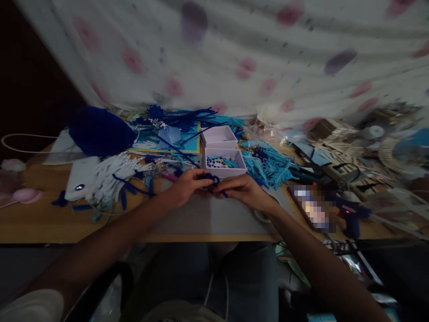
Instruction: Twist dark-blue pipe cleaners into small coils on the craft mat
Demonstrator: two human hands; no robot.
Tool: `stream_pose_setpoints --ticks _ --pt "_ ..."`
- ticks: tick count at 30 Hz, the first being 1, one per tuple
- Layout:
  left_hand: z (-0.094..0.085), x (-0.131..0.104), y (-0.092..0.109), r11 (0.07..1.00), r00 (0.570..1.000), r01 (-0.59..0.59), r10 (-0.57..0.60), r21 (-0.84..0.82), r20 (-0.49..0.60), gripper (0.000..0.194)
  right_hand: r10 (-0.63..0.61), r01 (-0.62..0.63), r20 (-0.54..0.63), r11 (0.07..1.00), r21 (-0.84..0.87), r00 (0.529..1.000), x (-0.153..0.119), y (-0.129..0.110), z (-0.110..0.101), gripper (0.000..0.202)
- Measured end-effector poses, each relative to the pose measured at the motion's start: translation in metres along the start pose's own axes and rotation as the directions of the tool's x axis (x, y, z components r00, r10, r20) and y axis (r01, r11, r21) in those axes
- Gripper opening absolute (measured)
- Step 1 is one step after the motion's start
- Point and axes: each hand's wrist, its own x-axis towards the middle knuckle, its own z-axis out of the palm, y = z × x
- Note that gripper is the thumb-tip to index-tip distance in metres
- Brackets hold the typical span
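Note:
Both hands meet over the grey mat (pixel 194 219) at the front of the table. My left hand (pixel 188 185) pinches a dark blue pipe cleaner (pixel 213 179), bent into a small curled shape. From the other side, the fingers of my right hand (pixel 246 190) close on the same pipe cleaner, and a short blue end shows under them. Its full form is partly hidden by my fingers. Just beyond my hands stands a white box (pixel 226 171) with small blue, white and yellow pieces in it.
Left lie a white box or device (pixel 80 179), white pipe-cleaner pieces (pixel 110 174) and a large dark blue fuzzy object (pixel 100 130). Light blue pieces (pixel 268 165) are heaped right of the box. Further right are a phone (pixel 310 208) and a blue glue gun (pixel 352 219). A patterned curtain (pixel 214 53) hangs behind.

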Motion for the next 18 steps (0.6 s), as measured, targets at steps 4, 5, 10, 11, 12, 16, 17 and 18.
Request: stream_pose_setpoints --ticks 4,5,10,11,12,16,17,18 --pt "0.001 -0.002 -0.005 0.999 0.996 0.022 -0.024 0.024 0.090 0.032 0.064 -0.065 0.093 0.998 0.017 0.994 -0.001 -0.001 -0.002 0.023" --pt "0.000 -0.002 -0.006 0.999 0.994 0.015 -0.019 0.036 0.107 0.033 0.081 -0.084 0.114 0.996 0.020 0.990 -0.001 -0.001 -0.003 0.025" --pt "0.001 0.000 -0.014 0.993 0.992 -0.100 0.093 0.070 0.090 0.034 0.166 -0.171 0.051 0.977 0.125 0.985 -0.005 0.001 0.000 0.031" --pt "0.001 0.000 -0.015 0.986 0.988 -0.141 0.133 0.093 0.083 0.034 0.184 -0.182 0.004 0.966 0.182 0.983 -0.005 0.002 0.004 0.033" --pt "0.001 0.000 -0.016 0.974 0.981 -0.186 0.177 0.130 0.080 0.032 0.200 -0.184 -0.045 0.953 0.239 0.979 -0.006 0.004 0.007 0.034" --pt "0.001 -0.001 -0.021 0.885 0.940 -0.340 0.326 0.317 0.096 0.022 0.257 -0.161 -0.180 0.891 0.425 0.950 -0.007 0.013 0.023 0.034" --pt "0.001 -0.001 -0.022 0.872 0.934 -0.356 0.342 0.337 0.102 0.020 0.270 -0.154 -0.194 0.872 0.464 0.943 -0.007 0.015 0.026 0.033" --pt "0.001 -0.001 -0.024 0.868 0.932 -0.360 0.347 0.341 0.102 0.020 0.282 -0.145 -0.208 0.853 0.501 0.937 -0.007 0.016 0.028 0.033"
